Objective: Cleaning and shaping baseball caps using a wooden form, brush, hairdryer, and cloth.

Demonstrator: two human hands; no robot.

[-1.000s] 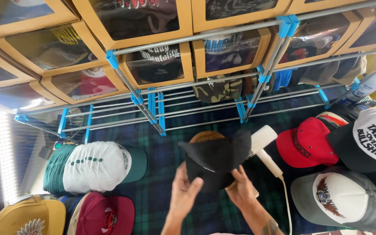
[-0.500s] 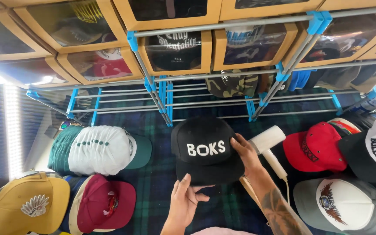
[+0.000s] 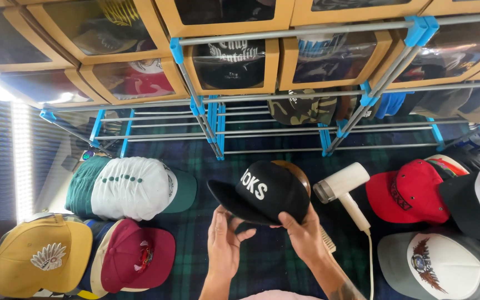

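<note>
A black cap with white letters [image 3: 265, 191] is held over the plaid blanket, its brim pointing left. My left hand [image 3: 223, 244] pinches the cap's lower edge from beneath, near the brim. My right hand [image 3: 302, 239] grips the lower right edge. A round brown wooden form [image 3: 300, 172] shows behind the cap's crown.
A white handheld steamer [image 3: 343, 189] with a cord lies right of the cap. Red, black-and-white and grey caps lie at right [image 3: 409, 191]. Green-and-white [image 3: 131, 186], yellow [image 3: 43, 255] and maroon [image 3: 137, 258] caps lie at left. A metal rack [image 3: 218, 128] with boxed caps stands behind.
The black cap has been turned so its brim now points left and its front tilts away. My right hand moved from the cap's right side to its lower edge.
</note>
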